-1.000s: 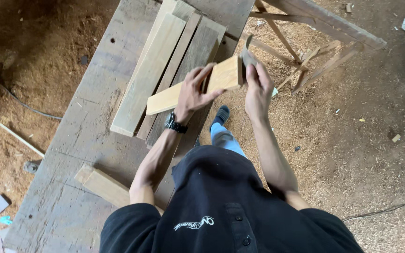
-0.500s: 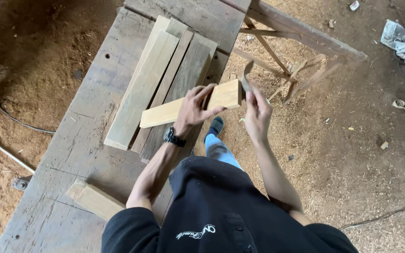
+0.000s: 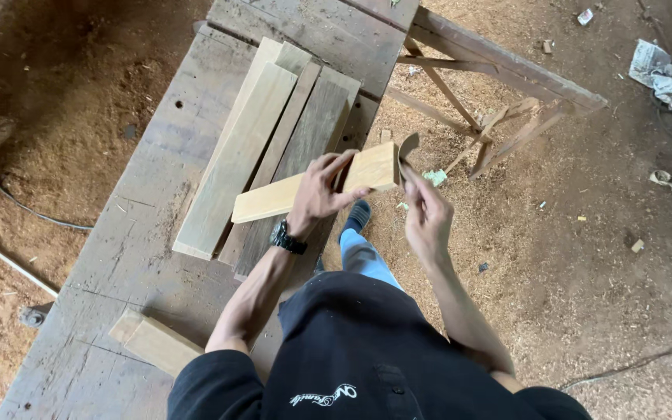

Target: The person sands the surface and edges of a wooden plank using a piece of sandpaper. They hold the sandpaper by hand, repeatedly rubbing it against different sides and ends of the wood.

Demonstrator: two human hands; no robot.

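The person stands at the right edge of a worn grey wooden desk [image 3: 118,257] and holds a pale wooden plank [image 3: 313,187] up above it. The left hand [image 3: 320,190] grips the plank near its right end, fingers [image 3: 334,167] wrapped over the top edge and clamped on the wood; a black wristwatch [image 3: 288,238] sits on that wrist. The right hand [image 3: 427,214] is at the plank's right end, its fingers closed on a curled piece of sandpaper [image 3: 407,148] pressed against the end grain. The plank's left end slants down toward the desk, over a stack of longer boards [image 3: 266,148] lying side by side on the desk, pale ones on the left and greyer ones on the right. Nearer, by the person's left elbow, a short pale block [image 3: 157,342] lies on the desk. To the right, past the desk's edge, the floor [image 3: 585,272] is thick with sawdust, and a frame of thin wooden struts [image 3: 499,124] leans under a far beam. A shoe [image 3: 358,214] and a blue trouser leg show below the plank, between the two arms
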